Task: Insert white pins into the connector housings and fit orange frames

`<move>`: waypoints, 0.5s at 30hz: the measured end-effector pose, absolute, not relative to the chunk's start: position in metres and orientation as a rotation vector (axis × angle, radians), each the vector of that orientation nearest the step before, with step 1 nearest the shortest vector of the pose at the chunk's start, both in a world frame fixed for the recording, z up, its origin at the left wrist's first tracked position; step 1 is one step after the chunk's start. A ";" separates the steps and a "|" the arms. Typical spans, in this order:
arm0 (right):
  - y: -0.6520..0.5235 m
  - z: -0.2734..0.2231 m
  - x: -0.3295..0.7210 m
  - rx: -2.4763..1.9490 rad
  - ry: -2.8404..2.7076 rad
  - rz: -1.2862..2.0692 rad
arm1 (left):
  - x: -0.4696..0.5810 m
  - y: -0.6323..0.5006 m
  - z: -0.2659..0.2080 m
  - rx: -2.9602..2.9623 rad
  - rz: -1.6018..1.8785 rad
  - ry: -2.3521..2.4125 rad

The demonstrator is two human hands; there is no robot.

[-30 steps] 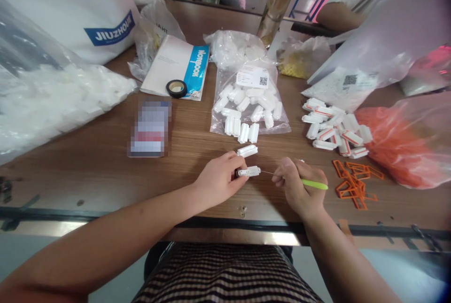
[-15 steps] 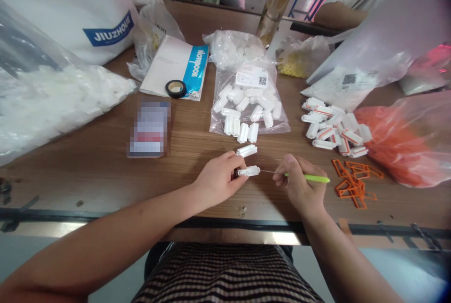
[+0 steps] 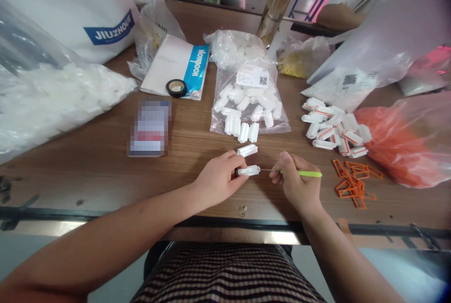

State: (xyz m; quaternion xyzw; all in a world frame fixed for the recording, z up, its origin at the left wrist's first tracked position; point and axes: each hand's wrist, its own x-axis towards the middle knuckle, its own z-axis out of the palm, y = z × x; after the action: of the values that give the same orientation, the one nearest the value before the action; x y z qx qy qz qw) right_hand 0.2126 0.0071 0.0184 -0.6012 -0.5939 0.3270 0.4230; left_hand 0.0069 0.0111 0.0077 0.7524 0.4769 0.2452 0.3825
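A white plastic piece (image 3: 248,170) and a green-handled tool (image 3: 306,174) are seen on a brown wooden table (image 3: 105,171); orange clips (image 3: 354,183) and black-and-tan striped cloth (image 3: 225,272) are shown.

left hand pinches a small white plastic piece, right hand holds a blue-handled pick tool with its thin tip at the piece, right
Not quite: the tool's handle is yellow-green, not blue. The head view shows the left hand pinching the small white plastic piece, and the right hand holding the pick tool with its thin metal tip at the end of that piece.
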 end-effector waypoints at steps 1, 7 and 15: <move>0.007 0.019 0.212 -1.506 -1.545 0.775 | 0.007 0.011 0.008 1.917 0.627 1.215; 0.000 0.022 0.210 -1.410 -1.936 0.447 | 0.007 0.011 0.008 1.907 0.634 1.202; -0.002 0.018 0.215 -1.410 -1.712 0.545 | 0.007 0.010 0.005 1.921 0.654 1.200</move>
State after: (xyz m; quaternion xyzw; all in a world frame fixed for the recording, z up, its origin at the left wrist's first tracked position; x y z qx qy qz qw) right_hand 0.2147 -0.0023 0.0180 -0.5616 -0.6818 0.2169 0.4156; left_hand 0.0071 0.0102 0.0055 0.7531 0.4703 0.2564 0.3819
